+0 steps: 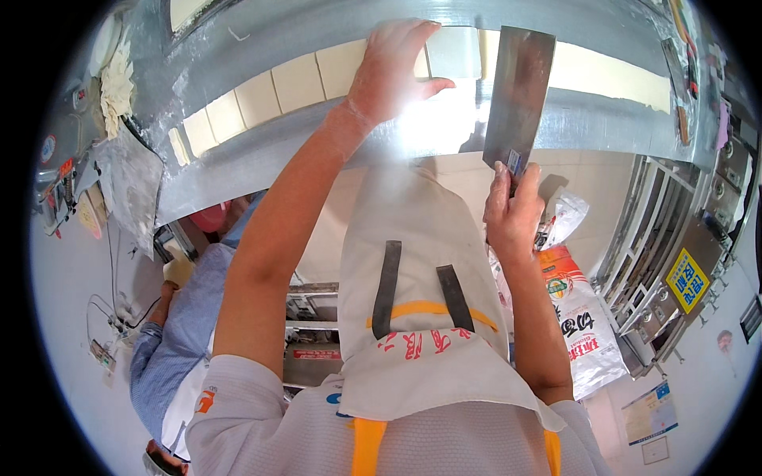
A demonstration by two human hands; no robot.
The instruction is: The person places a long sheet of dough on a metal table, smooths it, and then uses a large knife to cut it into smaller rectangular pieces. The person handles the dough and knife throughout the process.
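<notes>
A long, pale strip of dough (607,75) lies along the metal worktop, cut on the left into several rectangular dough pieces (255,99). My left hand (393,67) rests over the strip with fingers and thumb spread apart. Its fingertip and thumb come close to the edges of a greyish-white rectangular plate (455,52) on the dough; whether they touch it I cannot tell. In my right hand (514,214) is the handle of a cleaver, its broad steel blade (520,95) held upright over the worktop's front edge, just right of the plate. Glare whitens the surface below my left hand.
Crumpled dough scraps (117,83) lie at the worktop's far left. Narrow tools (681,75) lie at its right end. Below right are a white and orange sack (579,325) and a metal rack (647,214). Another person in blue (186,317) is at my left.
</notes>
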